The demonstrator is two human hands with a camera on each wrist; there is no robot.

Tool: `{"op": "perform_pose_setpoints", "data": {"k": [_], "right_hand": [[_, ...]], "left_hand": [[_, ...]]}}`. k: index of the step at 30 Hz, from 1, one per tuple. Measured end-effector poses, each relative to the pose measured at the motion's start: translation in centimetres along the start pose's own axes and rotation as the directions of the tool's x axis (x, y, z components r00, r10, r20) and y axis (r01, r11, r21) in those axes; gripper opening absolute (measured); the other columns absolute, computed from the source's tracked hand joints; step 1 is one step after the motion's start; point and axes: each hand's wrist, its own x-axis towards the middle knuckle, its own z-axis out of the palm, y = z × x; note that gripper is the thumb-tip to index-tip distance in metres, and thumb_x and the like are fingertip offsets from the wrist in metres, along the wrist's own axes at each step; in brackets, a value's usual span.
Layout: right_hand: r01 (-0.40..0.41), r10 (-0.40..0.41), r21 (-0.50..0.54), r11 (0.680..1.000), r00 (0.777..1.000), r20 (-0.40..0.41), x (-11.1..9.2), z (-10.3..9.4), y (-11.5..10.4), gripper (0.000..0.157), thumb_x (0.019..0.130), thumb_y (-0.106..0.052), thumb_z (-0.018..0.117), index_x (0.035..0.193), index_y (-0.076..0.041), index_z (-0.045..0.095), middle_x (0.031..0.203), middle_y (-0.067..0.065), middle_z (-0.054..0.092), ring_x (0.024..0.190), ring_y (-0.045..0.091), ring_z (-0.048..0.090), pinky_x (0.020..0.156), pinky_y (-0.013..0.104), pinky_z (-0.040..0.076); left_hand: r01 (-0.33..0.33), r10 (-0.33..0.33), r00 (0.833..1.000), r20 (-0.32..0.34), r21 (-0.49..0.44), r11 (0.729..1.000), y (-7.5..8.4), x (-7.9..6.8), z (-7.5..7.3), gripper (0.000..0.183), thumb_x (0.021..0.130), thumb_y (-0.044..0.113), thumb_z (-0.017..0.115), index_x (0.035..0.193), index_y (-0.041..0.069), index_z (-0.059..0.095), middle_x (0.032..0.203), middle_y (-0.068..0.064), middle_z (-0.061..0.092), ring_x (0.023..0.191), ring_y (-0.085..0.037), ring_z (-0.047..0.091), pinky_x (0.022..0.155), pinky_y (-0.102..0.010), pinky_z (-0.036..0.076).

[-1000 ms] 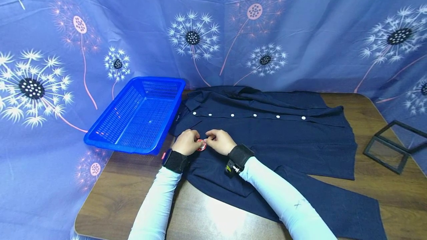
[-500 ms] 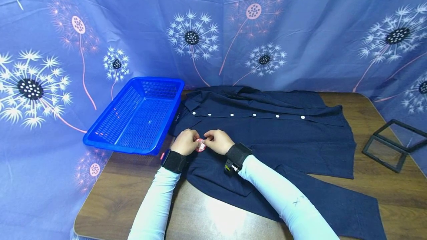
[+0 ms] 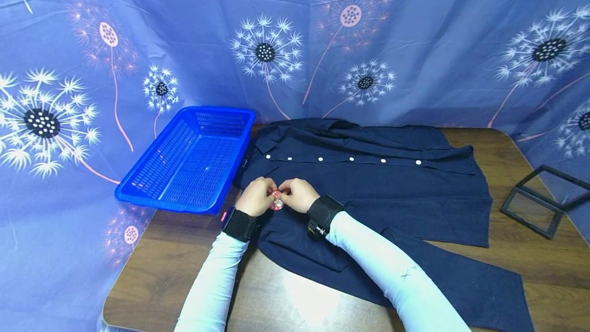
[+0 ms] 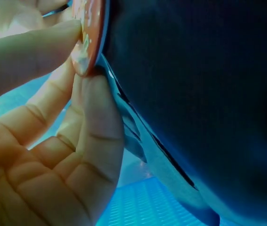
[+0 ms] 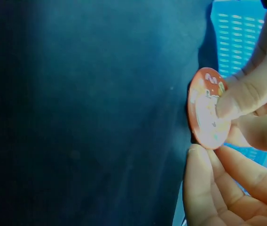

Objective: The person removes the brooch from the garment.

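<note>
A round red badge (image 3: pixel 277 201) with a white picture stands against the chest of a dark navy shirt (image 3: pixel 369 188). My left hand (image 3: pixel 257 196) grips it from the left; in the left wrist view the thumb (image 4: pixel 39 54) lies on its face and the index finger (image 4: pixel 98 108) at its lower edge. From the right, my right hand (image 3: pixel 298 195) pinches at the badge's edge, its fingers (image 5: pixel 199 174) close below it in the right wrist view. The badge's back, and whether a pin passes through the cloth, are hidden.
A blue plastic basket (image 3: pixel 184 203) stands left of the shirt on the wooden table (image 3: pixel 152 270). At the right lies a black-framed clear case (image 3: pixel 534 214), its lid raised. A patterned curtain (image 3: pixel 299 4) hangs behind the table.
My right hand has shifted slightly left, nearer the left hand, and its wrist has turned a little. The badge's face now shows more plainly between the hands. The shirt and basket have stayed put.
</note>
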Motion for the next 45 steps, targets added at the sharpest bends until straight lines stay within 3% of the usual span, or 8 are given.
{"op": "perform_pose_setpoints", "data": {"k": [5, 11, 18, 23, 27, 35, 40, 45], "right_hand": [[0.030, -0.030, -0.047, 0.998, 1.000, -0.007, 0.0, 0.1, -0.2, 0.013, 0.082, -0.008, 0.067, 0.092, -0.005, 0.074, 0.075, 0.002, 0.068, 0.067, 0.011, 0.057, 0.062, 0.023, 0.045], [-0.012, 0.012, -0.087, 0.996, 1.000, 0.001, 0.2, 0.1, -0.5, 0.010, 0.080, -0.006, 0.067, 0.087, -0.007, 0.074, 0.072, 0.001, 0.067, 0.065, 0.010, 0.054, 0.060, 0.022, 0.042], [-0.061, 0.062, -0.081, 0.995, 0.998, 0.012, 0.2, 0.0, -0.7, 0.005, 0.081, -0.005, 0.069, 0.084, -0.007, 0.071, 0.070, 0.001, 0.065, 0.064, 0.010, 0.051, 0.059, 0.022, 0.040], [-0.050, 0.052, -0.068, 0.996, 0.999, 0.016, 0.3, -0.2, -0.8, 0.004, 0.081, -0.005, 0.069, 0.084, -0.006, 0.071, 0.070, 0.000, 0.064, 0.064, 0.008, 0.050, 0.059, 0.021, 0.039], [-0.033, 0.034, -0.046, 0.998, 0.999, 0.024, 0.3, -0.3, -0.7, 0.004, 0.080, -0.006, 0.070, 0.084, -0.006, 0.071, 0.071, 0.000, 0.067, 0.064, 0.006, 0.051, 0.060, 0.020, 0.039], [-0.003, 0.003, -0.012, 1.000, 0.999, 0.032, 0.2, -0.4, -0.8, 0.004, 0.081, -0.005, 0.069, 0.085, -0.006, 0.070, 0.077, 0.003, 0.072, 0.068, 0.009, 0.059, 0.064, 0.022, 0.044], [-0.005, 0.005, -0.019, 1.000, 1.000, 0.029, 0.1, -0.6, -0.9, 0.003, 0.081, -0.007, 0.070, 0.084, -0.005, 0.069, 0.075, 0.002, 0.070, 0.067, 0.008, 0.057, 0.064, 0.022, 0.044], [-0.009, 0.011, -0.042, 0.999, 1.000, 0.029, 0.0, -0.7, -0.9, 0.003, 0.080, -0.007, 0.070, 0.082, -0.006, 0.068, 0.074, 0.001, 0.069, 0.066, 0.007, 0.054, 0.063, 0.022, 0.042]], "left_hand": [[-0.021, 0.021, 1.000, -0.005, 0.006, 1.000, 0.0, 0.0, 0.2, 0.010, 0.076, 0.002, 0.073, 0.083, 0.004, 0.066, 0.078, -0.007, 0.060, 0.076, -0.021, 0.057, 0.070, -0.037, 0.047], [-0.034, 0.034, 0.999, -0.018, 0.004, 0.999, 0.2, -0.1, 0.2, 0.011, 0.076, 0.003, 0.075, 0.082, 0.005, 0.066, 0.078, -0.007, 0.061, 0.075, -0.020, 0.057, 0.069, -0.036, 0.047], [-0.049, 0.048, 0.999, -0.019, -0.014, 0.999, 0.5, -0.3, -0.1, 0.012, 0.076, 0.000, 0.075, 0.083, 0.003, 0.066, 0.078, -0.008, 0.061, 0.075, -0.020, 0.057, 0.069, -0.036, 0.047], [-0.062, 0.061, 0.998, -0.026, -0.005, 0.998, 0.4, -0.5, -0.3, 0.015, 0.075, 0.004, 0.077, 0.086, 0.003, 0.067, 0.079, -0.008, 0.061, 0.075, -0.020, 0.056, 0.069, -0.036, 0.046], [-0.063, 0.063, 0.998, -0.018, 0.002, 0.998, 0.2, -0.7, -0.5, 0.022, 0.076, 0.010, 0.079, 0.094, 0.003, 0.068, 0.091, -0.011, 0.066, 0.085, -0.024, 0.061, 0.076, -0.040, 0.050], [-0.113, 0.108, 0.990, 0.090, 0.044, 0.993, -0.6, -1.2, -0.3, 0.049, 0.078, 0.024, 0.080, 0.118, 0.001, 0.065, 0.131, -0.020, 0.062, 0.123, -0.033, 0.059, 0.105, -0.045, 0.045], [-0.103, 0.088, 0.979, 0.183, 0.076, 0.992, -0.8, -1.5, -0.3, 0.063, 0.078, 0.030, 0.081, 0.128, -0.001, 0.060, 0.140, -0.024, 0.054, 0.132, -0.038, 0.050, 0.111, -0.047, 0.038], [-0.095, 0.069, 0.972, 0.226, 0.106, 0.990, -1.0, -1.6, -0.3, 0.069, 0.078, 0.032, 0.081, 0.133, -0.002, 0.056, 0.144, -0.024, 0.050, 0.135, -0.038, 0.047, 0.113, -0.048, 0.036]]}}
